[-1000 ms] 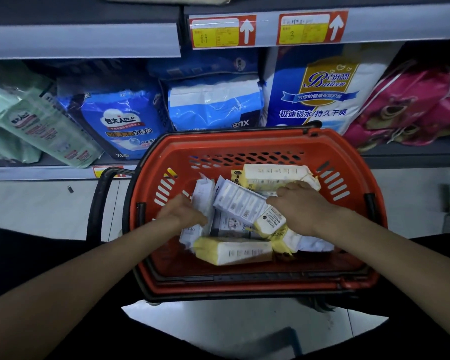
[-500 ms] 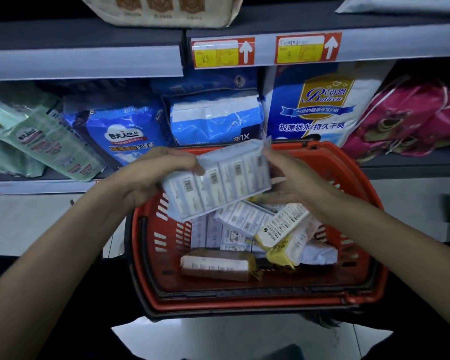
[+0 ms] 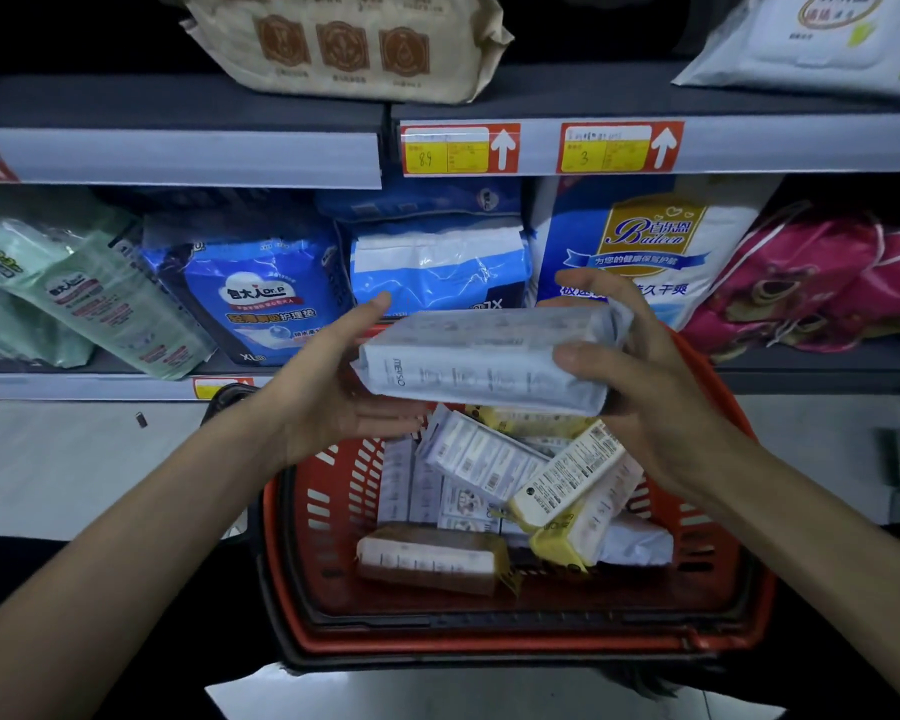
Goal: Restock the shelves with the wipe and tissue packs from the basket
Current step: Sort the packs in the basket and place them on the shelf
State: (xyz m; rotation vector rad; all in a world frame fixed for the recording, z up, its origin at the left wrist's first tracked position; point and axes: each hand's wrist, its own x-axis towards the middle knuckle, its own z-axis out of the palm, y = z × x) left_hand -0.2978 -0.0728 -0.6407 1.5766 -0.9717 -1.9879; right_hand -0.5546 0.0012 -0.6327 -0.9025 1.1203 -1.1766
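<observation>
Pale grey, film-wrapped multi-pack of tissues (image 3: 481, 363), held level above the red plastic basket (image 3: 489, 641), in front of the lower shelf (image 3: 74, 387). The right hand (image 3: 661, 407) pinches its right end, thumb on the front face and fingers behind. The left hand (image 3: 328, 387) cradles the left end with straight fingers. The pack is probably light, soft and slippery, so it is best held by both ends.

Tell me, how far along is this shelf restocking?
Done: the shelves hold goods, but nothing shows which were put there in this job. In hand: one white pack is up above the red basket, with the right hand gripping one end and the left hand supporting the other. Left: several packs lie in the basket, among them a yellow pack and a brown pack.
</observation>
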